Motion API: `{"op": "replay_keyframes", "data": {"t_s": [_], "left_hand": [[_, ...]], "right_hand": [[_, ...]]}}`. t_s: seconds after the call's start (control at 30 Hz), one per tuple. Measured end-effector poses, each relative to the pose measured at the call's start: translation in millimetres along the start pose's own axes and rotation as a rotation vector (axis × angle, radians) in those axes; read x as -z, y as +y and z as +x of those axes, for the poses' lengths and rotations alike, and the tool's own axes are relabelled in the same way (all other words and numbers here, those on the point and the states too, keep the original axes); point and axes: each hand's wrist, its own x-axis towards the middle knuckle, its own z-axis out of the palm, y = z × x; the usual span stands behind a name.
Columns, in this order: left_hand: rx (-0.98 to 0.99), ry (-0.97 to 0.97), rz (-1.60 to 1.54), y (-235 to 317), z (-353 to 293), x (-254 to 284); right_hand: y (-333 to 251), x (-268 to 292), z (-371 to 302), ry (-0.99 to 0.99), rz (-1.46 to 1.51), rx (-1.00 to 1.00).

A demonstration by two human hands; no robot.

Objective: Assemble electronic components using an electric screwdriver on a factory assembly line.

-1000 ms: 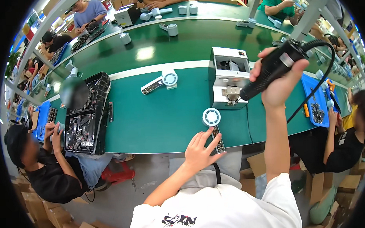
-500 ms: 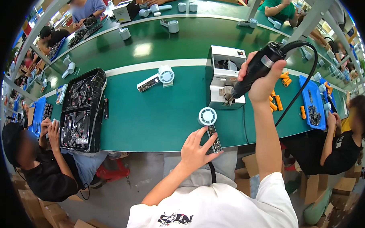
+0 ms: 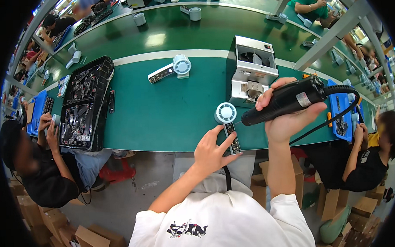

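Observation:
My left hand [image 3: 208, 150] holds a light-blue handheld fan [image 3: 225, 112] at the table's near edge, thumb and fingers on either side of its handle. The round grille faces up, and the uncovered handle shows a circuit board [image 3: 234, 142]. My right hand [image 3: 289, 125] is wrapped round a black electric screwdriver [image 3: 286, 104], held nearly level, its tip pointing left toward the joint of fan head and handle. Whether the thin bit touches the fan I cannot tell. Behind them stands a white and black screw feeder [image 3: 252, 71].
Another fan [image 3: 181, 64] lies farther back on the green table. To the left is a black box [image 3: 102, 124] of small parts; to the right, a blue tray [image 3: 335, 102] and an orange cylinder [image 3: 330, 119]. The screwdriver's cable [image 3: 355, 107] loops right. Co-workers sit at both sides.
My right hand has brought the screwdriver away from the feeder's front, down and nearer the fan, tilting it flatter. My left hand keeps its hold on the fan. The view has shifted slightly.

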Motion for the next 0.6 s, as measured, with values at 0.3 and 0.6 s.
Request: {"op": "replay_keyframes", "data": {"t_s": [0.3,0.6], "left_hand": [[0.005,0.004,-0.024,0,1,1],[0.009,0.005,-0.028,-1,1,0]], "right_hand": [[11,-5,1,0.033,-0.018,0.028],[18,-10,-7,-0.076,-0.126,-0.016]]}}
